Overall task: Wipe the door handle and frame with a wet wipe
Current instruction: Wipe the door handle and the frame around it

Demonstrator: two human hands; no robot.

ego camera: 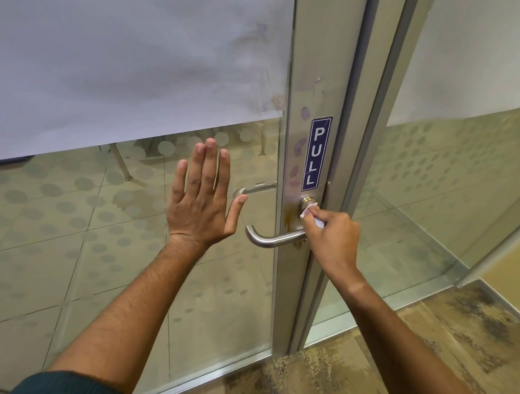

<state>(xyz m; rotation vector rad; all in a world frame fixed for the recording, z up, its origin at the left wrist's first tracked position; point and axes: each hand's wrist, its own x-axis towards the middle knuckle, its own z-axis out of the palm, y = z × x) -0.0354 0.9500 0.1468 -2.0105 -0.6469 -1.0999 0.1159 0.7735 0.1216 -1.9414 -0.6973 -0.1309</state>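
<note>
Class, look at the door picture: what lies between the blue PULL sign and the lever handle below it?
In the head view, between the PULL sign and the lever handle sits a round metal knob, with the wet wipe pressed against it by the right hand.

Head camera looks down (close, wide-angle) at the door handle (276,236).

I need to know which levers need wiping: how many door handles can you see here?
2. The near handle sticks out from the door frame, left of the right hand pinching the wet wipe. The far handle shows through the glass, above it.
</note>
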